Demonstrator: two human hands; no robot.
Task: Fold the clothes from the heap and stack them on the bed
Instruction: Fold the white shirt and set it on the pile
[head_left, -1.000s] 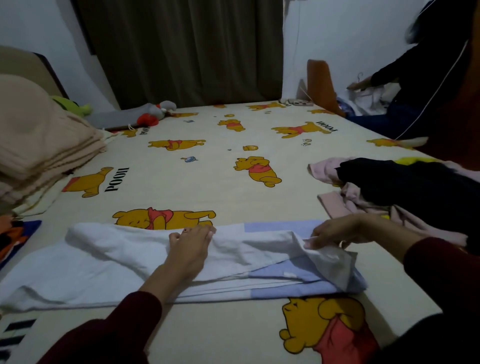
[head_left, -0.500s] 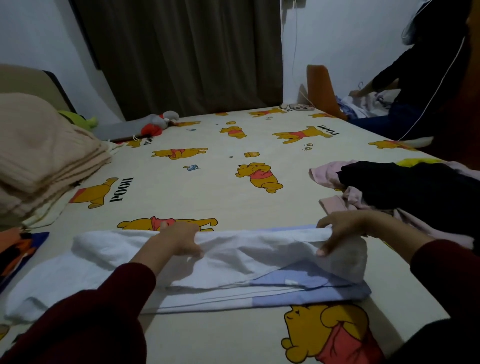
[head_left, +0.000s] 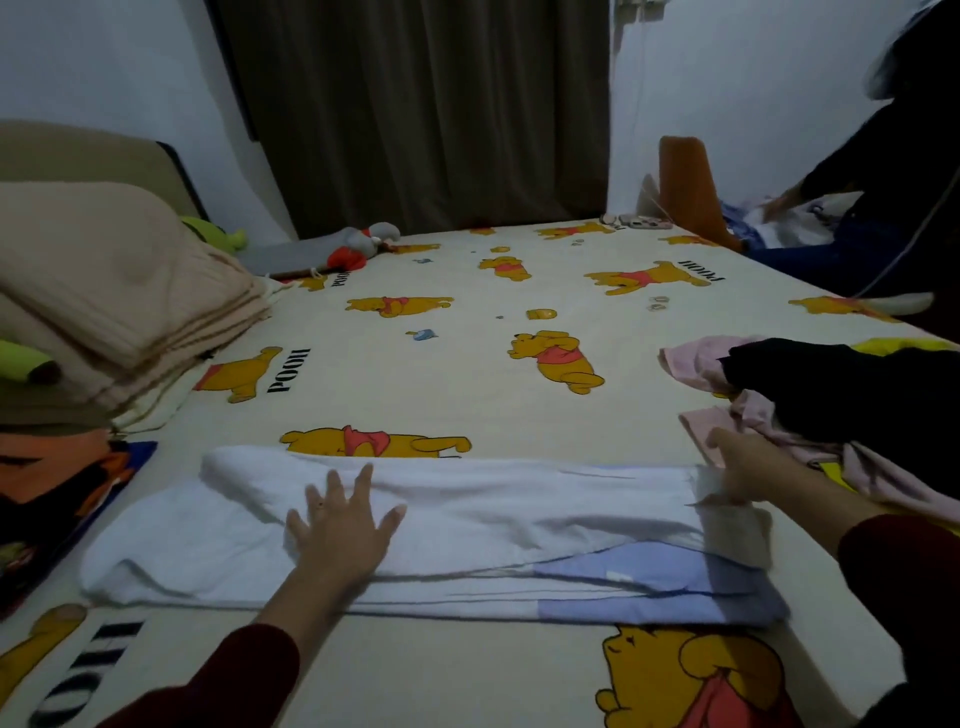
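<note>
a white and blue garment, folded lengthwise, is spread across the lower middle of the frame. it is pressed flat by the left hand, fingers now splayed where 0.5 s ago they were curled. its right end is pinched by the right hand. the heap at middle right remains unfolded.

Dim room, brown curtain, white walls

The heap runs off the right edge; the right hand hides its own fingers' hold on the white garment.
</note>
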